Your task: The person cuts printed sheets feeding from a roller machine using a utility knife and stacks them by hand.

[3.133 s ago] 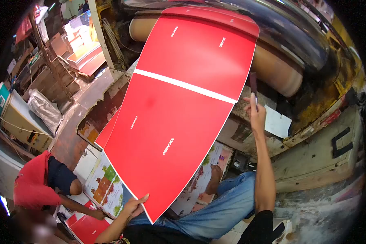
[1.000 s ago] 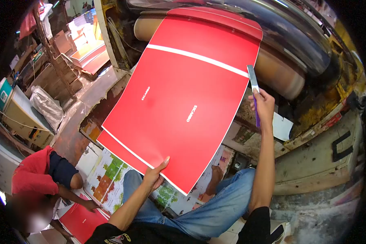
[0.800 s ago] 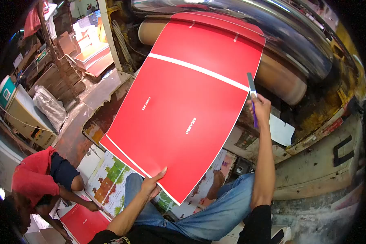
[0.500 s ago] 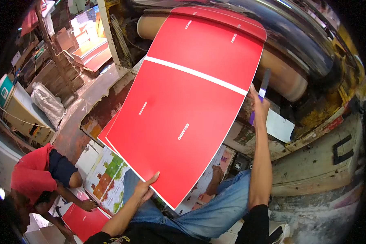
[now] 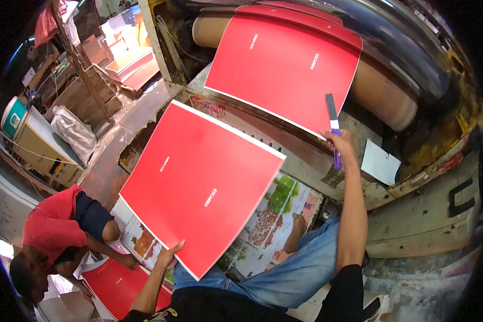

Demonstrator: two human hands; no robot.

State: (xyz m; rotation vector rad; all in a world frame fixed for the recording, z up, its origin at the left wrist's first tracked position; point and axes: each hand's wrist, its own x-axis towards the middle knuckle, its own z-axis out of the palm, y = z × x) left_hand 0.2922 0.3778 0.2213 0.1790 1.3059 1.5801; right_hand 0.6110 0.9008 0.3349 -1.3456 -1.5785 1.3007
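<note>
My left hand (image 5: pixel 168 256) pinches the lower left edge of a red printed sheet (image 5: pixel 198 182) that lies tilted over my lap, its white strip along the far edge. Beyond it, a second red sheet (image 5: pixel 284 70) hangs from the shiny roller (image 5: pixel 402 48), with a gap between the two sheets. My right hand (image 5: pixel 342 144) is closed round the purple handle of a cutter (image 5: pixel 334 121). The dark blade end points up over the right part of the second sheet, and my fingers are at that sheet's lower right corner.
At the left a co-worker (image 5: pixel 56 228) in a red shirt crouches with hands on red sheets (image 5: pixel 118 284). Printed sheets (image 5: pixel 263 225) lie beneath my sheet. A brown roller (image 5: pixel 383 94) and a white paper (image 5: pixel 380 162) are at the right, a silver bag (image 5: pixel 72 133) at the left.
The near red sheet has come apart from the one at the roller and moved down and left with my left hand. My right hand has moved slightly lower, with the cutter now over the far sheet.
</note>
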